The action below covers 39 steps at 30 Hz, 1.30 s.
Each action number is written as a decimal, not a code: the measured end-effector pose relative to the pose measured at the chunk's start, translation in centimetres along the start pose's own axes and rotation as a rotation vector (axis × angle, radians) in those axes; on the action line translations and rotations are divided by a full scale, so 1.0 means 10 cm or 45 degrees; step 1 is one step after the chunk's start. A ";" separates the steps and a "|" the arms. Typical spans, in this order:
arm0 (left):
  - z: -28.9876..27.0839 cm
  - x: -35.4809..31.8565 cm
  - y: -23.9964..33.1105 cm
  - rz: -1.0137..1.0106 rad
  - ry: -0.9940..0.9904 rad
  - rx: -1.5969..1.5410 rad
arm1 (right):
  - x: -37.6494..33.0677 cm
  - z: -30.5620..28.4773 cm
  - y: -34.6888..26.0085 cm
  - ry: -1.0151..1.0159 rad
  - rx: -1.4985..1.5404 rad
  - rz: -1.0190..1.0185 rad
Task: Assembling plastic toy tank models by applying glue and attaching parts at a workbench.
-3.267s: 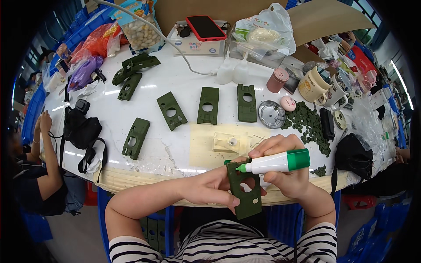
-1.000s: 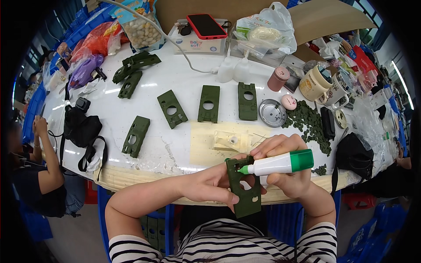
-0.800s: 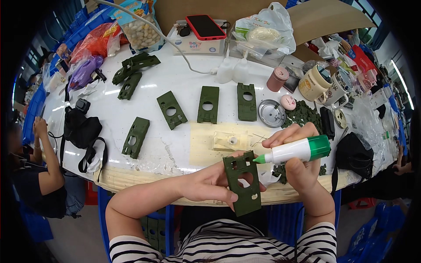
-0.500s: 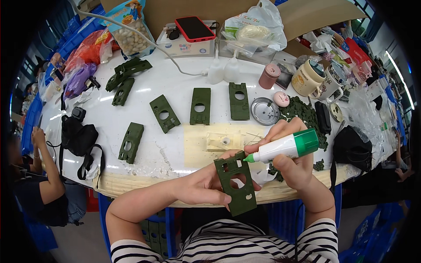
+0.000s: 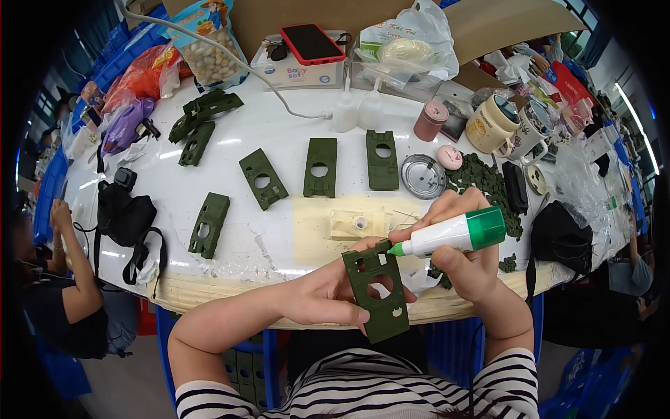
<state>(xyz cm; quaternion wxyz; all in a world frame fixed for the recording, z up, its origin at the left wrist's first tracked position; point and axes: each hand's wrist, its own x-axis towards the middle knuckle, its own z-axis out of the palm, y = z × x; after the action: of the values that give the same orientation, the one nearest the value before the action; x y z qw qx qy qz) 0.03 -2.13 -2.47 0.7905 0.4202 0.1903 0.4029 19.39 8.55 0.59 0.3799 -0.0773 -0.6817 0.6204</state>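
Note:
A flat dark green plastic model hull plate (image 5: 384, 322) with a large round hole is gripped along its left side by my left hand (image 5: 324, 299), the thumb lying on its face. My right hand (image 5: 466, 269) is closed round a white glue bottle (image 5: 447, 236) with a green base and green nozzle. The bottle lies nearly level, and its tip meets the plate's upper right corner, beside a small square hole. Just beyond my hands, a cream block (image 5: 352, 225) with a round socket rests on a yellowish patch of the table.
Several similar green plates (image 5: 319, 167) lie across the white table (image 5: 262, 237). Small green parts (image 5: 485, 183) are heaped at the right, near a round metal lid (image 5: 423, 176), a pink tin (image 5: 431, 120) and mugs (image 5: 492, 124). A black bag (image 5: 125, 216) lies left. Other people sit at both sides.
The view has shifted very slightly. Both hands, the plate and the glue bottle keep nearly the same pose, with the nozzle still at the plate's upper right corner.

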 end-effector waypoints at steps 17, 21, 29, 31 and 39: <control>-0.01 -0.01 0.02 -0.068 0.000 0.002 | -0.01 0.00 0.02 0.029 -0.050 -0.009; -0.01 0.00 0.02 -0.062 0.001 0.017 | -0.01 0.00 0.01 0.038 -0.041 -0.016; 0.00 0.00 0.04 -0.083 0.018 0.020 | -0.02 0.01 0.01 0.057 -0.021 -0.012; 0.00 0.00 0.04 -0.083 0.017 0.024 | -0.02 0.01 0.01 0.057 -0.023 -0.014; -0.01 -0.01 0.03 -0.081 0.015 0.024 | -0.02 0.01 0.02 0.055 -0.030 -0.024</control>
<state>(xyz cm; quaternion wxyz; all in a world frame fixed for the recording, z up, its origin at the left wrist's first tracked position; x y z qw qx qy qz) -0.21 -2.05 -2.27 0.7977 0.4191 0.2120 0.3783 19.36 8.42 0.34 0.3996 -0.0887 -0.6812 0.6069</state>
